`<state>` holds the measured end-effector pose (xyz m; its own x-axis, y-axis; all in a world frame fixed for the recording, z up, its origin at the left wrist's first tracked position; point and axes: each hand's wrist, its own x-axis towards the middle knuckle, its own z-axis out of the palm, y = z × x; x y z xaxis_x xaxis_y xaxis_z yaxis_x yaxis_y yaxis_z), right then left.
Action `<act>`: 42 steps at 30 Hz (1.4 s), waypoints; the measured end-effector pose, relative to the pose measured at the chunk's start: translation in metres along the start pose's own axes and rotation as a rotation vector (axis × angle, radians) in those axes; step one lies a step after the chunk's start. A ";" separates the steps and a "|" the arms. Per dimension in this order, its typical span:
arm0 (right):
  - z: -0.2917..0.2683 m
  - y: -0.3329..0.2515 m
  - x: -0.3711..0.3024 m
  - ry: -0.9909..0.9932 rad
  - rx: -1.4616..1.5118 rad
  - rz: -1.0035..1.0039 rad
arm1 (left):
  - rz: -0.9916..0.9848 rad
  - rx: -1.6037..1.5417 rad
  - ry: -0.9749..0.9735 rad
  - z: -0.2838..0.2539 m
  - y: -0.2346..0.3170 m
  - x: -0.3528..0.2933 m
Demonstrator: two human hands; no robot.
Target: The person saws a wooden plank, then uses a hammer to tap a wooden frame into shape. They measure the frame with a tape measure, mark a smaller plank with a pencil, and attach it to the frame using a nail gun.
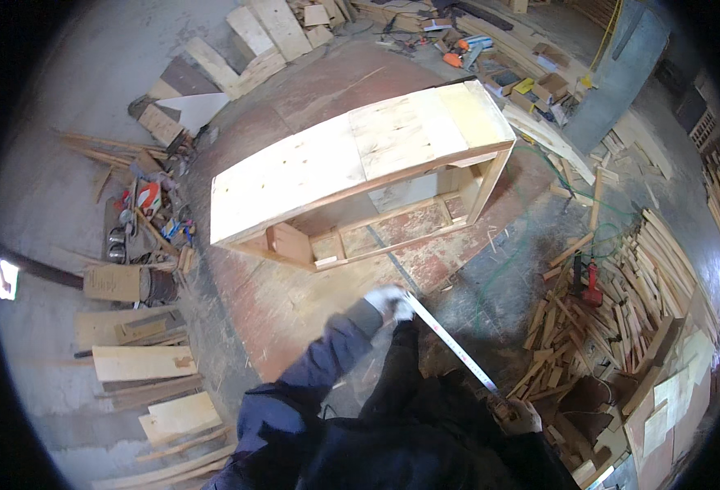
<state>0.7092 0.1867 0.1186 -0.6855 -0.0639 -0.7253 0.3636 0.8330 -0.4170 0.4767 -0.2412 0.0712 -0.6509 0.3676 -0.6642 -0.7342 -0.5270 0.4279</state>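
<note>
A white tape measure blade [455, 348] runs slanting between my two hands. My left hand [389, 303], in a white glove, is closed on its upper end in front of the wooden box frame. Lower down at the right, my right hand [524, 417] is closed at the blade's other end, close to my body; the tape's case cannot be made out there. Beyond my left hand stands the long wooden box frame [295, 189], with a pale plywood top and an open side facing me. Neither hand touches it.
Red-stained boards [295, 306] lie under the box frame. At the right, a heap of wood strips [625, 302] holds a red-and-black power tool [592, 286]. Tools and cans [144, 212] crowd the left. A grey post [621, 77] rises at the far right; a green cord [544, 159] crosses the floor.
</note>
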 end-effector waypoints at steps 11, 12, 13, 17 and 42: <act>-0.015 -0.139 0.074 0.040 0.459 0.054 | 0.409 0.291 0.074 -0.016 0.163 0.062; -0.025 -0.163 0.087 0.072 0.380 0.025 | 0.351 0.340 0.088 -0.016 0.155 0.053; -0.035 -0.189 0.100 0.091 0.307 -0.023 | 0.269 0.243 -0.045 -0.013 0.142 0.043; -0.069 -0.286 0.162 0.029 0.105 -0.217 | 0.164 0.498 0.124 0.003 0.094 0.022; -0.361 -0.396 0.300 0.337 -0.560 -1.011 | 0.720 -0.496 0.605 -0.277 0.303 0.023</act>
<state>0.1319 0.0359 0.2645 -0.6636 -0.7481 0.0068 -0.7002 0.6179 -0.3578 0.2928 -0.6047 0.0155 -0.5961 -0.5256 -0.6070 0.0351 -0.7723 0.6343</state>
